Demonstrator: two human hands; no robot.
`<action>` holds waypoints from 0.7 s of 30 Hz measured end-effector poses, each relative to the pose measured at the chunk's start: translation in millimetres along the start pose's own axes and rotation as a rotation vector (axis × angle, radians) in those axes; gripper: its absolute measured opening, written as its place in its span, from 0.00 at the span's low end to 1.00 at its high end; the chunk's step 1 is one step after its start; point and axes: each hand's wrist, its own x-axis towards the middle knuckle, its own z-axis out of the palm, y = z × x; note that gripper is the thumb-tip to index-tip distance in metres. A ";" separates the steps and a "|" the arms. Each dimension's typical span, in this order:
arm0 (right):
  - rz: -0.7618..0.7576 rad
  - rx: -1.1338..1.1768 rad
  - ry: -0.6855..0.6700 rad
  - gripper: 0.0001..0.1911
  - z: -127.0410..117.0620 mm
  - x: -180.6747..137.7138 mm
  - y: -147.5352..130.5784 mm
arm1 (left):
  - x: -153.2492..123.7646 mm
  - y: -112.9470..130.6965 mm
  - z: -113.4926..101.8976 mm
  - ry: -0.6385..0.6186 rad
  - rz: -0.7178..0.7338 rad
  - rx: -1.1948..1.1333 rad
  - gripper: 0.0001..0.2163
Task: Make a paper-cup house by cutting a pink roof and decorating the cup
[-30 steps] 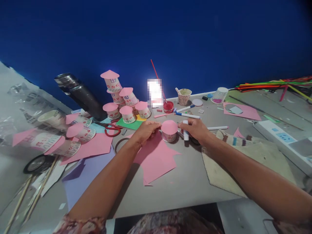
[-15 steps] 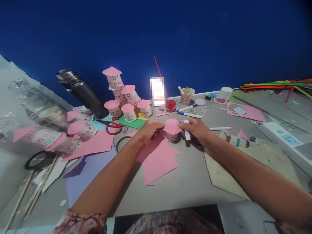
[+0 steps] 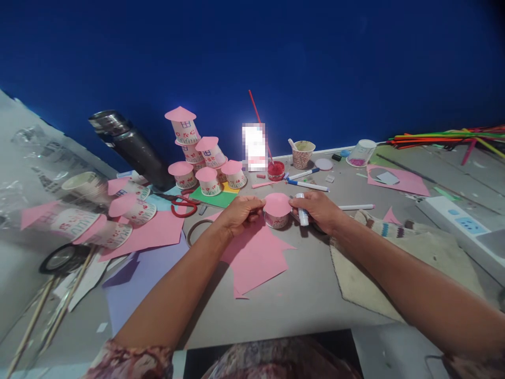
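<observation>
At the middle of the table, a pink paper cone roof (image 3: 276, 203) sits over a small decorated paper cup (image 3: 276, 219). My left hand (image 3: 245, 211) pinches the left edge of this roof between thumb and fingers. On the opposite side, my right hand (image 3: 317, 209) is closed around a white tube (image 3: 302, 213), possibly glue, and its fingertips reach the roof's right edge. Cut pink paper (image 3: 262, 263) lies just in front of the cup. To the left and behind, several finished-looking cups with pink roofs (image 3: 180, 114) stand grouped, some stacked as a tower.
Red-handled scissors (image 3: 184, 205) and a tape roll (image 3: 194, 231) lie left of centre. A black flask (image 3: 132, 150) leans behind. Markers (image 3: 307, 185), a red paint pot (image 3: 275, 171) and a patterned cup (image 3: 303, 155) are at the back. Right are a cloth (image 3: 398, 273) and power strip (image 3: 461, 221).
The cone roof has tipped slightly, its peak now less visible. The white tube in my right hand has tilted a little. Both hands stay at the roof's edges.
</observation>
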 end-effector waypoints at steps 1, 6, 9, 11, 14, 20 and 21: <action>0.003 0.006 -0.004 0.16 -0.1 0.5 0.5 | 0.2 -0.3 -0.1 0.000 0.002 -0.003 0.16; 0.028 0.045 -0.024 0.18 -0.4 1.7 2.3 | 1.0 -1.1 -0.3 0.003 0.006 -0.016 0.15; 0.040 0.062 -0.046 0.19 -0.1 1.1 1.5 | 1.1 -1.5 0.0 0.007 0.008 -0.019 0.14; 0.045 0.066 -0.056 0.19 0.0 0.5 0.3 | 1.2 -1.8 0.2 0.008 0.012 -0.020 0.14; 0.050 0.067 -0.066 0.16 0.0 0.3 -1.1 | 1.6 -2.3 0.5 0.007 0.020 -0.019 0.13; 0.042 0.066 -0.072 0.13 -0.6 1.9 -0.1 | 2.0 -2.0 0.2 -0.003 0.020 0.000 0.13; 0.040 0.065 -0.074 0.13 -0.7 2.1 0.1 | 1.9 -1.8 0.2 -0.004 0.018 0.004 0.13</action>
